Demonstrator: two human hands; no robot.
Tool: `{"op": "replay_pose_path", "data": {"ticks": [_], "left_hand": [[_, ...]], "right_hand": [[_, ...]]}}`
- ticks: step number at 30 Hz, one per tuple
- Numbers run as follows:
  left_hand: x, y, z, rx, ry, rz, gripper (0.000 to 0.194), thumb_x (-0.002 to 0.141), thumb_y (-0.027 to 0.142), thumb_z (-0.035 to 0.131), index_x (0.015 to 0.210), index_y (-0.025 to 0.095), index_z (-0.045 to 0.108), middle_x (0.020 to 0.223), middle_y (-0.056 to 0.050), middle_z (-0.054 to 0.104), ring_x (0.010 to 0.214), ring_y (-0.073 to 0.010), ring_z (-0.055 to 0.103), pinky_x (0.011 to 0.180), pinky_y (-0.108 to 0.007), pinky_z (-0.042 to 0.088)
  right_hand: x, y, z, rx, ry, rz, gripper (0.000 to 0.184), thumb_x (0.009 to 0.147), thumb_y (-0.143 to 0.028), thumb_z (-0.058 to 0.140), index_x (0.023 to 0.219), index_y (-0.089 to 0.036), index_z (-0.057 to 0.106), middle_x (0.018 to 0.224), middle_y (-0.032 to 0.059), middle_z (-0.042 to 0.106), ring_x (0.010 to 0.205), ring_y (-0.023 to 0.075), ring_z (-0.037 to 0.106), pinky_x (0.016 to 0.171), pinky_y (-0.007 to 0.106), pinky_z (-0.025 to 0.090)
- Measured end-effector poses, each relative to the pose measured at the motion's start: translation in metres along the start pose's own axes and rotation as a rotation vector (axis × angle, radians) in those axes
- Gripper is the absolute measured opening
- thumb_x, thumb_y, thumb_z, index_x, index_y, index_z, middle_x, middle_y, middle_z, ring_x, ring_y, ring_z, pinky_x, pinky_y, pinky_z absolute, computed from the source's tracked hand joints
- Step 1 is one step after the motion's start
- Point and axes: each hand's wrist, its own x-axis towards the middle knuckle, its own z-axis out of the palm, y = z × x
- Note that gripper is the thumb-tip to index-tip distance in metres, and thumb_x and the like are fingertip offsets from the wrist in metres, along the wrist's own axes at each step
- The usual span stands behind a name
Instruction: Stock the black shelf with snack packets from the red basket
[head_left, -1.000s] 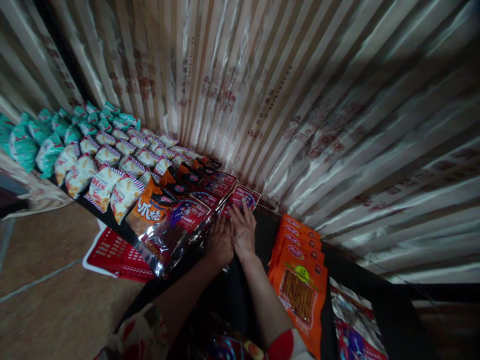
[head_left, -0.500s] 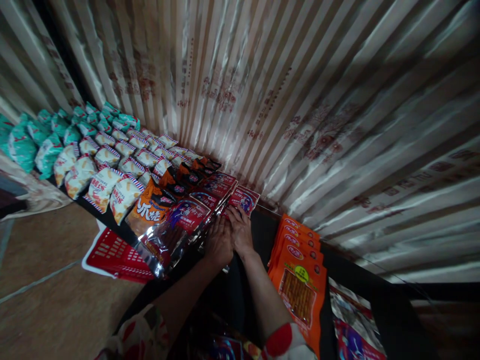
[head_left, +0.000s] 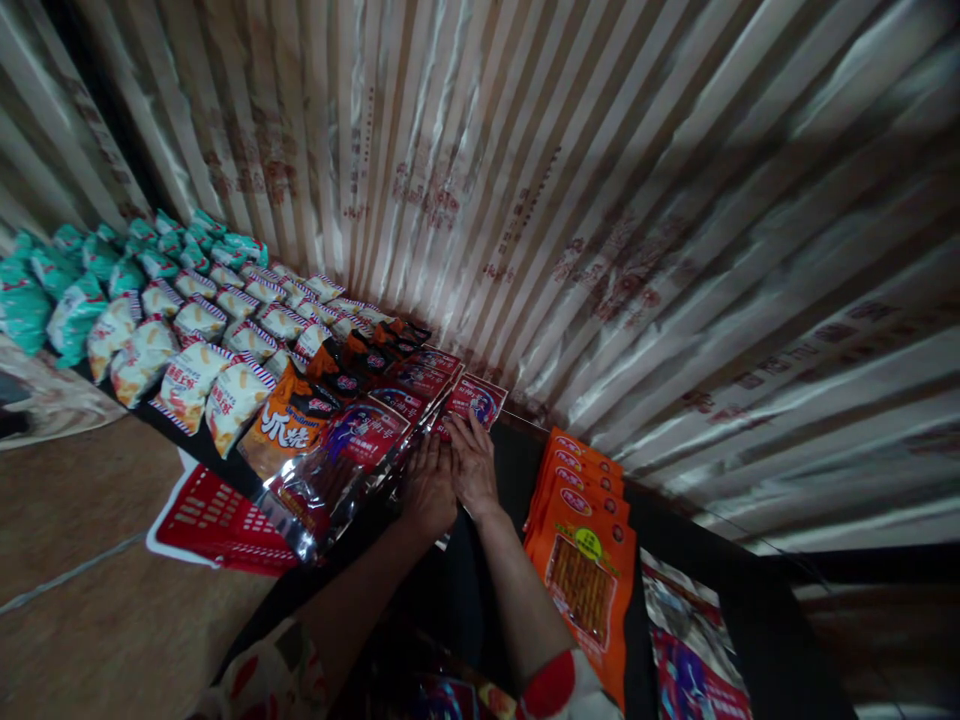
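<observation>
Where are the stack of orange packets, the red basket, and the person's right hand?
orange packets (head_left: pixel 581 570): head view, on the front packet's clear window.
red basket (head_left: pixel 217 515): head view, on its slatted side by the floor.
right hand (head_left: pixel 474 470): head view, on the back of the hand.

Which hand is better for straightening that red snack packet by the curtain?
Probably the right hand. Its fingertips already rest on the red snack packet by the curtain. The left hand lies beside it, pressed against the stack of clear-fronted red packets.
</observation>
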Motion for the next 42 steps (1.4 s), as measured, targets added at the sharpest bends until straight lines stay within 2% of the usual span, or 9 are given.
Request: {"op": "replay_pose_path", "data": {"ticks": [5,12,18,21,27,31,34,37,42], "left_hand": [[-0.001,0.001,-0.001,0.003,0.008,0.004,0.052,0.085,0.021,0.034,0.133,0.002,0.037,0.143,-0.018,0.032,0.135,-0.0273,0.024,0.109,-0.043,0.023],[-0.002,0.002,0.002,0.006,0.119,0.04,0.045,0.087,0.021,0.034,0.129,0.005,0.043,0.139,-0.018,0.039,0.133,-0.0267,0.028,0.108,-0.044,0.028],[-0.007,0.004,0.009,-0.045,0.224,0.147,0.037,0.086,0.02,0.041,0.119,0.007,0.052,0.132,-0.018,0.047,0.13,-0.029,0.033,0.104,-0.047,0.034],[-0.018,0.009,0.012,-0.11,0.242,0.206,0.036,0.085,0.015,0.041,0.118,0.01,0.053,0.129,-0.016,0.051,0.128,-0.0266,0.038,0.103,-0.046,0.038],[-0.055,0.022,0.015,-0.245,0.176,0.333,0.036,0.082,0.01,0.04,0.115,0.009,0.055,0.12,-0.014,0.058,0.117,-0.0217,0.05,0.101,-0.041,0.042],[-0.085,0.031,0.015,-0.343,0.177,0.434,0.036,0.082,0.009,0.039,0.112,0.013,0.057,0.112,-0.011,0.063,0.107,-0.0188,0.057,0.094,-0.037,0.048],[-0.114,0.033,0.017,-0.383,0.204,0.494,0.034,0.084,0.014,0.036,0.108,0.013,0.059,0.106,-0.011,0.065,0.099,-0.0185,0.061,0.089,-0.034,0.051],[-0.151,0.029,0.021,-0.397,0.206,0.537,0.037,0.086,0.016,0.03,0.11,0.012,0.058,0.106,-0.012,0.065,0.099,-0.0188,0.061,0.088,-0.033,0.052],[-0.205,0.02,0.038,-0.365,0.015,0.672,0.041,0.084,0.017,0.034,0.122,0.018,0.052,0.116,-0.009,0.062,0.105,-0.0158,0.058,0.092,-0.026,0.048]], "right_hand": [[-0.009,-0.001,-0.001,0.033,0.122,0.04,0.045,0.083,-0.012,0.034,0.124,-0.018,0.052,0.131,0.0075,0.052,0.134,0.0189,0.025,0.103,0.045,0.031],[-0.026,-0.01,-0.003,0.086,0.216,0.151,0.045,0.08,-0.008,0.032,0.117,-0.015,0.057,0.126,0.0096,0.055,0.129,0.0185,0.035,0.102,0.043,0.035],[-0.041,-0.014,-0.004,0.164,0.327,0.217,0.041,0.08,-0.012,0.035,0.11,-0.018,0.061,0.116,0.0096,0.061,0.117,0.0185,0.047,0.098,0.042,0.04],[-0.054,-0.019,-0.01,0.183,0.332,0.256,0.039,0.08,-0.014,0.036,0.109,-0.018,0.062,0.113,0.0098,0.062,0.109,0.0184,0.053,0.096,0.04,0.043],[-0.096,-0.033,-0.023,0.184,0.332,0.361,0.039,0.08,-0.016,0.035,0.106,-0.015,0.064,0.109,0.011,0.064,0.104,0.0198,0.056,0.093,0.041,0.045],[-0.128,-0.045,-0.031,0.202,0.378,0.432,0.04,0.08,-0.017,0.034,0.106,-0.014,0.064,0.11,0.0115,0.064,0.104,0.0193,0.058,0.093,0.04,0.046],[-0.155,-0.062,-0.039,0.186,0.392,0.426,0.042,0.078,-0.016,0.033,0.106,-0.014,0.064,0.109,0.0107,0.065,0.104,0.0189,0.059,0.092,0.039,0.047],[-0.191,-0.08,-0.045,0.162,0.387,0.388,0.042,0.079,-0.014,0.032,0.106,-0.017,0.065,0.109,0.0086,0.066,0.103,0.0173,0.059,0.091,0.035,0.048],[-0.265,-0.089,-0.042,0.059,0.375,0.399,0.035,0.085,-0.022,0.035,0.099,-0.018,0.067,0.103,0.0078,0.068,0.096,0.0169,0.063,0.085,0.029,0.05]]}}
